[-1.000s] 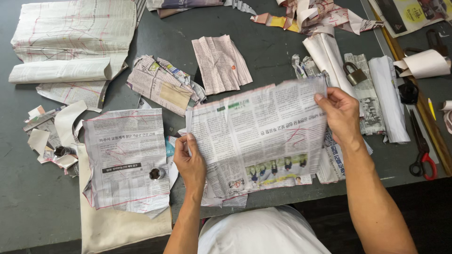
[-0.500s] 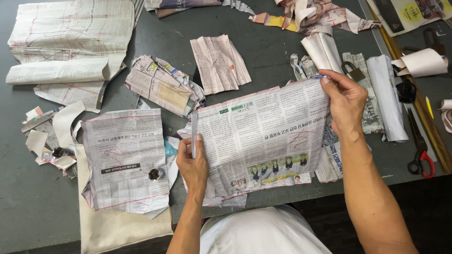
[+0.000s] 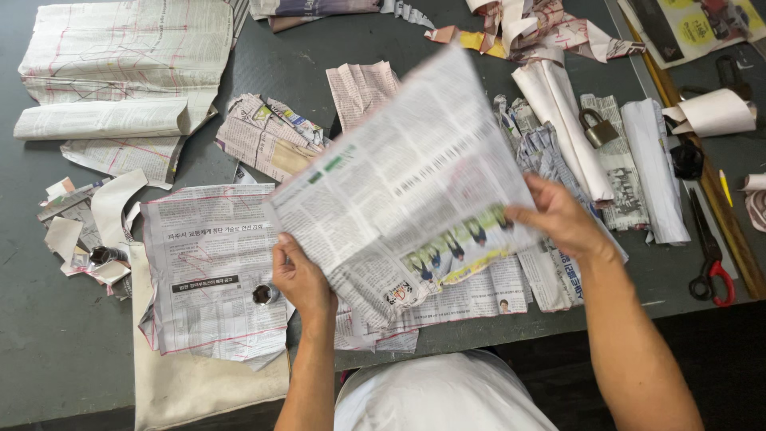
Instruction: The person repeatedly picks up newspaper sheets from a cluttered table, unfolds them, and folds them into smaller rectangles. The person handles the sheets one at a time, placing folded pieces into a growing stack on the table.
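Observation:
Both my hands hold one newspaper sheet (image 3: pixel 399 183), lifted off the dark green table (image 3: pixel 447 72) and tilted, its far corner raised toward the back. My left hand (image 3: pixel 302 278) grips its lower left edge. My right hand (image 3: pixel 558 217) grips its right edge. More newspaper sheets (image 3: pixel 479 297) lie flat under it near the table's front edge.
A marked newspaper piece (image 3: pixel 211 267) with a small metal socket (image 3: pixel 264 294) on it lies left, over a beige cloth (image 3: pixel 191 383). Paper scraps, folded sheets (image 3: pixel 120 72), rolled papers (image 3: pixel 558 104), a brass padlock (image 3: pixel 598 126) and red-handled scissors (image 3: pixel 712 255) crowd the table.
The sheet was held flat between my hands. It has now been lifted and swung up and leftward, my right hand dropping to its lower right edge, uncovering sheets beneath.

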